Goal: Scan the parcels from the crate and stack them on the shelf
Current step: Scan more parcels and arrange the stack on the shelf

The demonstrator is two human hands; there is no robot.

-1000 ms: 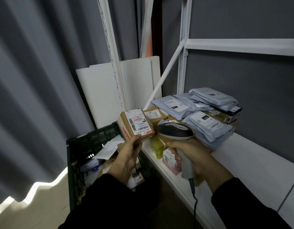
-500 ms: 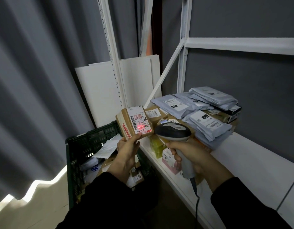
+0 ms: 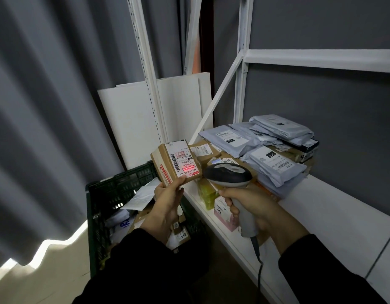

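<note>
My left hand [image 3: 166,205] grips a small brown cardboard parcel [image 3: 175,163] from below, its white label tilted toward me. A red scan line glows on the label's lower barcode. My right hand [image 3: 253,205] holds a grey barcode scanner [image 3: 230,178] by its handle, its head just right of the parcel and pointing at it. The dark green crate [image 3: 124,185] stands on the floor at lower left with several parcels and papers inside. The white shelf [image 3: 321,216] runs to the right, bearing a pile of grey mailer bags [image 3: 275,145] and brown boxes.
White boards [image 3: 132,123] lean against the wall behind the crate. White shelf uprights [image 3: 145,62] and a diagonal brace rise above. A yellow-green packet [image 3: 208,191] and a pink box [image 3: 224,216] sit at the shelf's front edge. The scanner cable [image 3: 258,266] hangs down. Grey curtain fills the left.
The parcel has tilted and risen a little toward the scanner. A red scan line has come on across the label's barcode and stays lit.
</note>
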